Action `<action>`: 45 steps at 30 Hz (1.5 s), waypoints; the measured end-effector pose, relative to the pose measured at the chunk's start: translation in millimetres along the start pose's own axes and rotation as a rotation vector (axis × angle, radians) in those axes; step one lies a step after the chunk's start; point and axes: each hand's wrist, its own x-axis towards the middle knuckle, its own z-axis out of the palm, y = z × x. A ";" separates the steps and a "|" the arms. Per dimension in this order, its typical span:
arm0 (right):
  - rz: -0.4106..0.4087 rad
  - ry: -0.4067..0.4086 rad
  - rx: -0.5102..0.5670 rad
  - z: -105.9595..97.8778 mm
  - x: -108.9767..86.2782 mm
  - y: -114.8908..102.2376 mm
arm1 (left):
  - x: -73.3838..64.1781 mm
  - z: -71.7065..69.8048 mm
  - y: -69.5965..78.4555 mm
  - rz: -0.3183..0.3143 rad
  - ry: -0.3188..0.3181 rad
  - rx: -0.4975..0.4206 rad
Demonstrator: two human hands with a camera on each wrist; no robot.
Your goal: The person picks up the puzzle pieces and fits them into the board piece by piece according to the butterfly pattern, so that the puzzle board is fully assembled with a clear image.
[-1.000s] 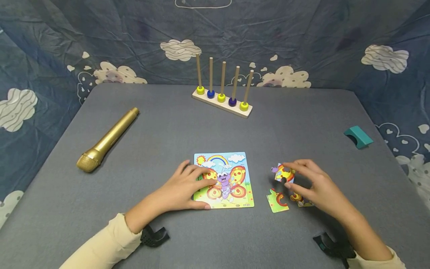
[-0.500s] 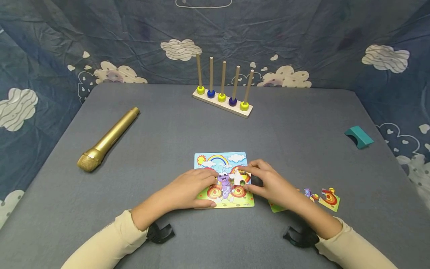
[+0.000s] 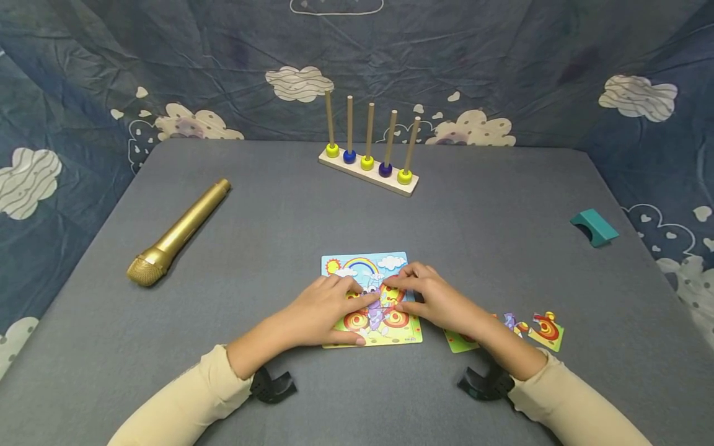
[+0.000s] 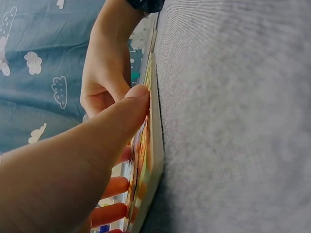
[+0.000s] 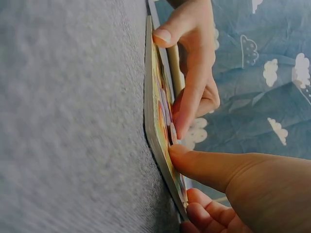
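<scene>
The puzzle board (image 3: 393, 337) lay flat on the grey table (image 3: 279, 217), directly in front of the person, its butterfly picture partly covered by both hands. The right hand (image 3: 440, 301) had come furthest: a second earlier it was over by the loose pieces, half a second earlier it held the puzzle piece (image 3: 392, 294) tilted above the board, and now that piece sat almost flat on the right wing. Thumb and forefinger pinched it from opposite edges — the tips apart, the piece between them.

The left hand (image 3: 320, 313) had slid slightly towards the middle. Its fingers were spread, the thumb on the board's near edge and the forefinger stretched across the butterfly's body, its tip just beside the right thumb's, as the right wrist view showed.

To the right, near the right forearm, lay the loose pieces (image 3: 549, 329); the forearm hid part of the green one (image 3: 458, 342). The golden microphone (image 3: 181, 230), the peg stand (image 3: 365, 172) and the teal block (image 3: 598, 228) had stayed where they were — well apart from the hands.
</scene>
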 end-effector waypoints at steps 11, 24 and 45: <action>0.004 -0.012 -0.013 -4.7 1.1 3.1 | 3.0 -3.2 -1.2 0.013 -0.027 0.014; -0.028 -0.051 -0.003 -7.4 1.9 1.8 | -0.5 -4.6 -3.3 0.018 -0.032 -0.028; 0.046 0.024 0.045 -37.7 -31.1 -9.0 | -20.4 -6.3 -10.4 -0.016 0.083 -0.138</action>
